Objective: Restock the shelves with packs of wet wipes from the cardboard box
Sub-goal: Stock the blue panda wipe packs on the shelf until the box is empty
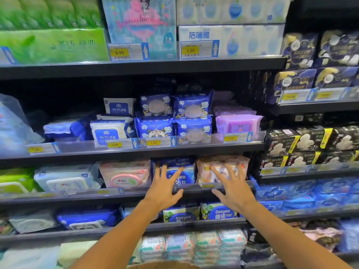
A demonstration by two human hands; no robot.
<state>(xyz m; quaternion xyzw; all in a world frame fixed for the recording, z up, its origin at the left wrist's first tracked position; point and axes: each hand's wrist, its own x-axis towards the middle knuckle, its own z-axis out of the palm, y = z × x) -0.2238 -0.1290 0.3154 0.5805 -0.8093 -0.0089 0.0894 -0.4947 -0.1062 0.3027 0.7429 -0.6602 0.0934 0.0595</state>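
Packs of wet wipes: a blue pack [179, 175] sits just beyond the left hand [162, 188] fingers, a peach pack [221, 169] beyond the right hand [232, 188]; both hands' fingers are spread wide, holding nothing.

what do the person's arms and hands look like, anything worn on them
Both arms are bare from the bottom edge of the view up to the hands, with no sleeves in sight. The left hand and right hand wear no gloves, and no watch, bracelet or ring shows on either wrist or on the fingers. The fingernails look short and unpainted.
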